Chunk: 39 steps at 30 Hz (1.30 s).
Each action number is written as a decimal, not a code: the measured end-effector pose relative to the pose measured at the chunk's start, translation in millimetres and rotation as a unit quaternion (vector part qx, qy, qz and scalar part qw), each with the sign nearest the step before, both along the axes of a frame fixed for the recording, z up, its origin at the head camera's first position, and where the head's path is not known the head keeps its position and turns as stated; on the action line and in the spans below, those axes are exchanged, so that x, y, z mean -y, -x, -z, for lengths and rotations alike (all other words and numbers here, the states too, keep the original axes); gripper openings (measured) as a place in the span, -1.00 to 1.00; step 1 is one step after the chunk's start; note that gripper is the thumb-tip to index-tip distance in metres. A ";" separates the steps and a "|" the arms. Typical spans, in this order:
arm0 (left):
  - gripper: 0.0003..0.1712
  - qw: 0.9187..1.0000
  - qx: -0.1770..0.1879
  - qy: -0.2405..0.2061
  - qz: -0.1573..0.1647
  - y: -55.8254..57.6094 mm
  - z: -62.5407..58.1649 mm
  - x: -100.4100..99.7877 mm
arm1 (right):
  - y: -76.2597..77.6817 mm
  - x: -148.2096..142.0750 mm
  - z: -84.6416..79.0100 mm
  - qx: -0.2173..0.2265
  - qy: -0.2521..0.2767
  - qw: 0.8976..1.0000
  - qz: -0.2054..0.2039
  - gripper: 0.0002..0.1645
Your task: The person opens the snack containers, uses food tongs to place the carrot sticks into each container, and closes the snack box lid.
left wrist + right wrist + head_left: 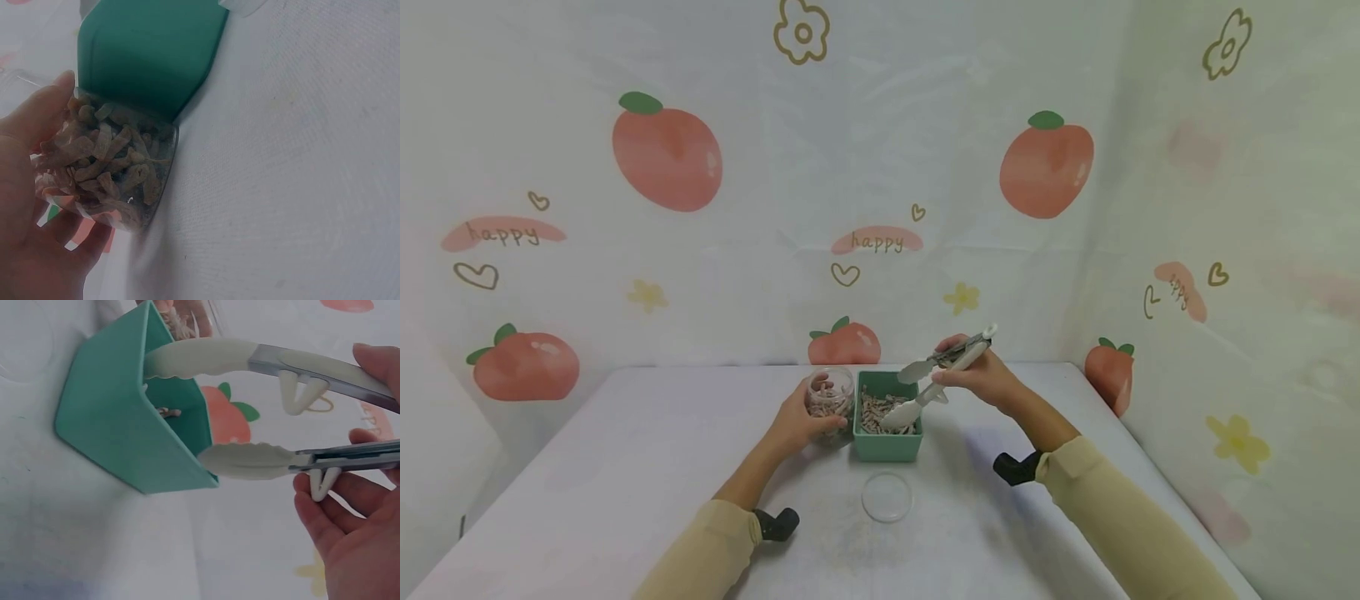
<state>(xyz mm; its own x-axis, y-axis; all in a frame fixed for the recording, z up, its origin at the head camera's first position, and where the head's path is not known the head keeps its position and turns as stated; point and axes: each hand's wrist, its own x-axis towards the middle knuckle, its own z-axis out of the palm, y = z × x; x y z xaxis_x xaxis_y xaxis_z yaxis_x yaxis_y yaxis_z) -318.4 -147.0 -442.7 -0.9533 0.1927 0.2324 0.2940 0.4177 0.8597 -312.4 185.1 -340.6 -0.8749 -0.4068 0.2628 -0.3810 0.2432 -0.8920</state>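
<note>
Jar (115, 165), clear and rounded, filled with short, wrinkled brown curls; left grip (797, 423) wrapped round its side. Directly beside it, green box (887, 451), smooth, opaque, tapering towards the base, with similar thin pieces (874, 410) inside. Right grip (981, 379) curled round tongs (262, 359): metal arms, pale scalloped heads spread well apart, one inside the box, the other at the rim. Clear disc (887, 497) flat on white, finely woven table (685, 442), nearer the wearer. Beyond, white hanging (925, 100), creased, with peaches, flowers, hearts, "happy" lettering.
</note>
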 end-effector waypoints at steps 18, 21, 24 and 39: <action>0.07 1.000 0.001 0.003 -0.001 -1.6 0.6 -0.5 | 0.4 9.9 -3.3 -0.055 -0.155 0.986 -0.025 -0.42; 0.08 1.000 0.000 0.004 -0.001 -1.6 0.6 -0.4 | -2.1 13.1 -2.0 -0.073 -0.176 0.982 -0.017 -0.43; 0.08 1.000 -0.001 0.002 -0.002 -1.5 -0.6 0.2 | -3.9 17.4 0.1 -0.084 -0.187 0.979 -0.004 -0.44; 0.08 1.000 0.001 0.001 -0.002 -1.2 -0.1 0.9 | -1.9 29.6 18.8 -0.096 -0.166 0.979 0.072 -0.62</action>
